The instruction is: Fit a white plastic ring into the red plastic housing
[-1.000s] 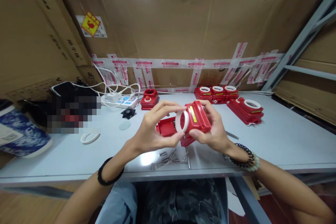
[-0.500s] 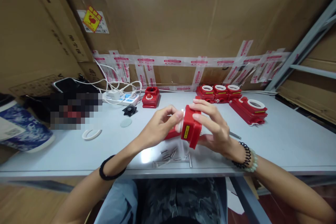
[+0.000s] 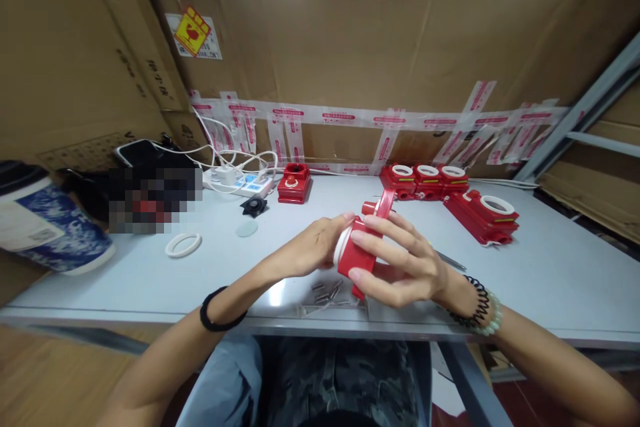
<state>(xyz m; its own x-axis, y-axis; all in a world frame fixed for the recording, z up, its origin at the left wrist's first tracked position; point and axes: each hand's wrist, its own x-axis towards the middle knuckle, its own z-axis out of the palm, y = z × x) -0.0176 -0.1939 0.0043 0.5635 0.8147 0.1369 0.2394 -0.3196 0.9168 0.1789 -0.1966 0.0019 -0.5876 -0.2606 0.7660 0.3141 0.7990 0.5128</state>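
My right hand (image 3: 410,260) is wrapped around a red housing (image 3: 357,259) held tilted above the table, with a round red knob (image 3: 369,208) on its far end. A white ring (image 3: 341,248) sits on the housing's left side. My left hand (image 3: 319,244) is closed against that ring, its thumb at the upper edge and the other fingertips hidden. Several small metal pins (image 3: 327,292) lie on the table below. To the left are a loose white ring (image 3: 183,245), a clear disc (image 3: 247,227) and a black square part (image 3: 254,206).
A similar red housing (image 3: 294,188) stands at the back beside a power strip (image 3: 250,184) with white cables. Several red housings with white rings (image 3: 425,181) stand at the back right. A metal rod (image 3: 453,261) lies near my right wrist. A blue-and-white cup (image 3: 63,223) stands far left.
The housing has turned in my right hand, bringing its knob end into view and its yellow label out of sight. My left hand has shifted along the white ring. The camera view has moved slightly.
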